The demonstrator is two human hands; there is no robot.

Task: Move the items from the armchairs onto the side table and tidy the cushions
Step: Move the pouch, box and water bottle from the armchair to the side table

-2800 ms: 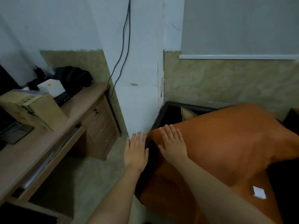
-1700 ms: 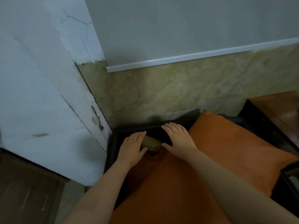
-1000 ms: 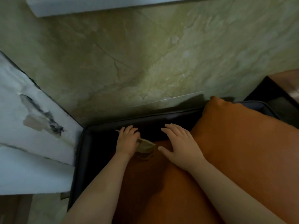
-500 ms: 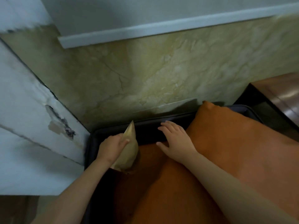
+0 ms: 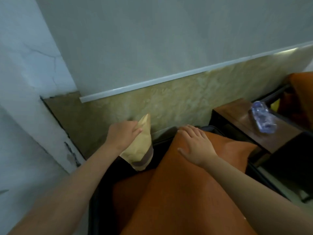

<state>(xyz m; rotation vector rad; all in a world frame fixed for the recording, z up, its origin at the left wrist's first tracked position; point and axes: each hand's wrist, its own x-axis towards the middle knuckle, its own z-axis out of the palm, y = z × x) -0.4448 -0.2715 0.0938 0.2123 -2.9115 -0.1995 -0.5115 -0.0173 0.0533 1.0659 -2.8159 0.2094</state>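
Nearest you, the big orange cushion point(image 5: 186, 200) is leaning across the dark armchair point(image 5: 100, 214), filling most of the seat. Your right hand point(image 5: 194, 146) is lying palm down on that cushion's upper corner, fingers straight and slightly spread, gripping nothing.

To its left, your left hand point(image 5: 123, 136) is curling its fingers and thumb around the upper part of a tan paper pouch point(image 5: 140, 148). You are holding the pouch nearly upright, its pointed top tipping slightly right. Its lower end, which has a dark brown band, is hanging over the back left corner of the armchair. Whether that end is touching the chair I cannot tell.

Farther right, just beside the armchair, the wooden side table point(image 5: 243, 122) is standing against the wall. A bluish clear plastic package point(image 5: 263, 119) is lying on its top near the far edge; what it contains is too blurred to tell. Beyond the table, another orange cushion point(image 5: 301, 95) is showing at the right edge.

Behind everything, a beige marbled wall panel point(image 5: 177, 102) is running under a white trim strip point(image 5: 169, 78).
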